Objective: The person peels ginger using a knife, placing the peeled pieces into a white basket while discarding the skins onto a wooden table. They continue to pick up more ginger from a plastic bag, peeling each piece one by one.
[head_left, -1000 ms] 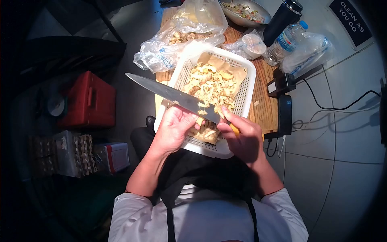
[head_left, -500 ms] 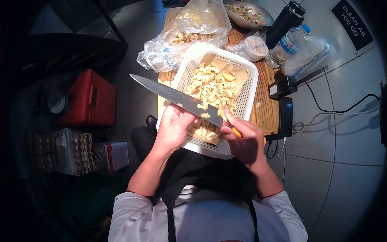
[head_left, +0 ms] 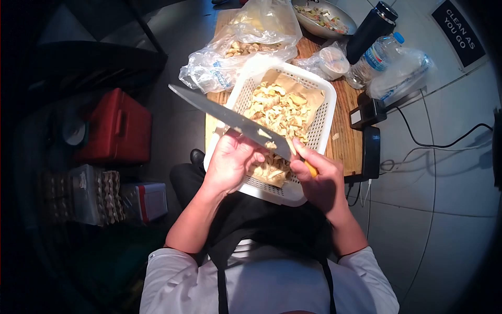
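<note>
My right hand (head_left: pixel 321 175) grips the yellow handle of a large knife (head_left: pixel 225 114), whose blade points up and left over a white perforated basket (head_left: pixel 328 107). Small pale pieces cling to the blade near the handle. Beside the blade's lower edge is my left hand (head_left: pixel 230 161), its fingers curled; whatever lies between them is hidden. Inside the basket, sliced pale yellow-brown pieces (head_left: pixel 280 107) lie on brown paper (head_left: pixel 312 97).
Beyond the basket are a clear plastic bag (head_left: pixel 209 70) of whole pieces, a pan (head_left: pixel 314 23) of chopped food, a black flask (head_left: pixel 371 31) and a water bottle (head_left: pixel 376 57). A red box (head_left: pixel 117 128) and egg trays (head_left: pixel 109 196) stand at the left.
The knife's tip has risen and its blade has tilted more steeply. My left hand has shifted slightly, with its fingers turned differently below the blade.
</note>
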Demonstrator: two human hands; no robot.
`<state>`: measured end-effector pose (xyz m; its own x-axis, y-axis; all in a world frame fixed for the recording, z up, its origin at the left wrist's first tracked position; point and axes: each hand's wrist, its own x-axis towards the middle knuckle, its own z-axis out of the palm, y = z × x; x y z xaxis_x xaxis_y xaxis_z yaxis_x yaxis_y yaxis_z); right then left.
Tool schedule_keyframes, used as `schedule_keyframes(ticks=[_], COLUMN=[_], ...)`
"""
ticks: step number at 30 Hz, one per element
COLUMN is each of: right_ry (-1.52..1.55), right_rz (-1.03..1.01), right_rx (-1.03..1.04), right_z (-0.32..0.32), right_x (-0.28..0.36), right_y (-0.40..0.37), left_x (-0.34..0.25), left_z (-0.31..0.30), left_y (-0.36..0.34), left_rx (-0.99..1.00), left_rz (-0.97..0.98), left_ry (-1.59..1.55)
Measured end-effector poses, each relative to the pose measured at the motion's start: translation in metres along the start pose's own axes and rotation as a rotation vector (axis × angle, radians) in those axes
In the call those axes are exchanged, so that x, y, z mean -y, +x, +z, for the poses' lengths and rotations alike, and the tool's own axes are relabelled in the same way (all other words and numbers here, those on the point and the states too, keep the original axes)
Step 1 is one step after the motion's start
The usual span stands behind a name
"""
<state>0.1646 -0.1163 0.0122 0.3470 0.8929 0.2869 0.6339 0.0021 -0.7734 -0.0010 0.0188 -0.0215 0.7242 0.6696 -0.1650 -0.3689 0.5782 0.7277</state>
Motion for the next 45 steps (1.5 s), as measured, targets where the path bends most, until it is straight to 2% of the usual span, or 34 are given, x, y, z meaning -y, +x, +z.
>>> schedule_keyframes(ticks=[4,7,13,16,22,27,28,29,31,34,36,40,45], right_ry=[-0.054,-0.094,-0.080,-0.050,0.051,0.092,0.077,0.061,0.122,0.316,0.279,0.183,0.062], right_rz=[-0.015,0.003,0.008,-0.001,-0.050,-0.074,-0.013,0.049,0.182,0.324,0.242,0.142,-0.024], right_rx=[0.008,0.012,0.021,0.017,0.009,-0.004,-0.016,-0.028,-0.055,-0.058,-0.049,0.004,0.001], right_z=[0.003,0.001,0.000,0.002,0.004,0.008,0.009,0.011,0.009,-0.004,-0.005,-0.006,-0.003], right_x=[-0.002,-0.001,0.002,0.001,0.002,0.004,0.002,-0.003,-0.004,-0.003,-0.006,-0.002,-0.002], right_y=[-0.007,-0.008,-0.007,-0.007,0.000,0.007,0.009,0.011,0.013,0.017,0.012,0.006,0.002], left_x=[0.000,0.004,0.010,0.009,0.018,0.012,0.008,0.007,0.011,0.006,0.008,-0.005,-0.012], left_z=[0.011,0.011,-0.003,-0.003,-0.005,-0.003,0.000,0.005,0.013,-0.002,-0.010,-0.007,-0.004], left_y=[0.004,0.002,0.006,0.006,0.003,0.000,-0.002,-0.010,-0.014,-0.004,0.003,0.006,0.008], left_rx=[-0.143,-0.105,-0.031,-0.072,0.073,0.080,0.081,0.108,0.193,0.121,0.104,0.021,0.067], left_rz=[0.067,0.113,0.177,0.162,0.132,0.072,0.046,0.048,-0.003,0.106,0.150,0.142,0.173], left_ry=[-0.097,-0.135,0.018,0.110,0.209,0.262,0.287,0.448,0.285,0.199,0.077,0.100,-0.148])
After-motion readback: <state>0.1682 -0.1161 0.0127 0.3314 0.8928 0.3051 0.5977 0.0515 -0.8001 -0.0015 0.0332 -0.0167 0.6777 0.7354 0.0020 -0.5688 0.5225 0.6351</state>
